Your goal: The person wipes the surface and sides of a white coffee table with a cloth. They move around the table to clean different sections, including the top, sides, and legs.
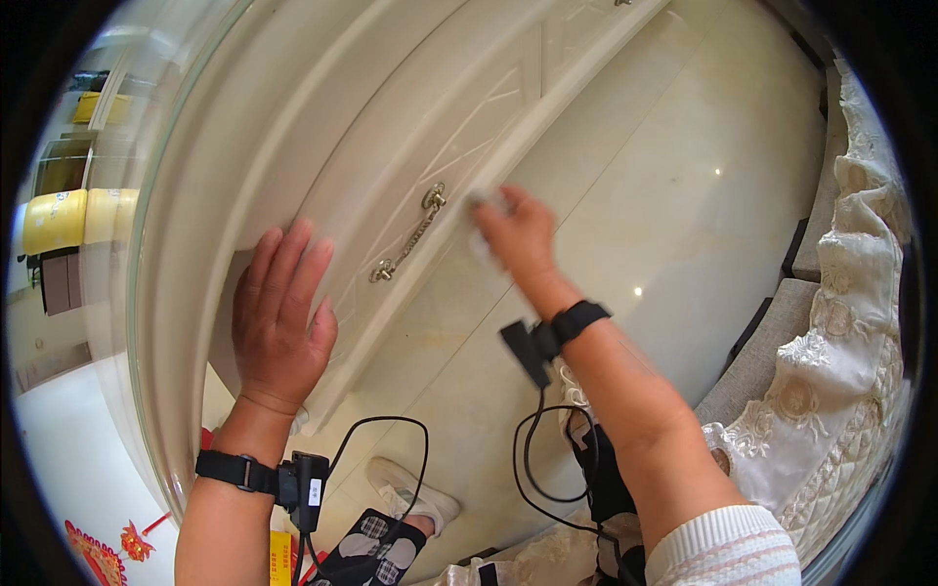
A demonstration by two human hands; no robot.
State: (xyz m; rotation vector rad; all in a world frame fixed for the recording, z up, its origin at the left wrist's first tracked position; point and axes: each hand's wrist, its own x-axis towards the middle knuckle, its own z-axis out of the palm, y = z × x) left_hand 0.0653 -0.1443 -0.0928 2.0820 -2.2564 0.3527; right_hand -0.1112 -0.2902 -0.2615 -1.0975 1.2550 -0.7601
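Note:
My left hand (282,322), its fingers extended, rests flat against the side of a cream-coloured cabinet (366,168). A metal drawer handle (410,242) is fixed to the cabinet's front, to the right of that hand. My right hand (520,223) is blurred, its fingers bent around a small greyish thing (480,201) too blurred to name, just off the cabinet's lower edge. Each wrist wears a black strap with a small black device and a cable.
Pale glossy floor tiles (623,220) lie below. Along the right side runs a grey sofa (762,351) with a white lace cover (835,366). A shoe (414,494) is on the floor near the bottom. The cabinet has a glass-edged top (150,220) at left.

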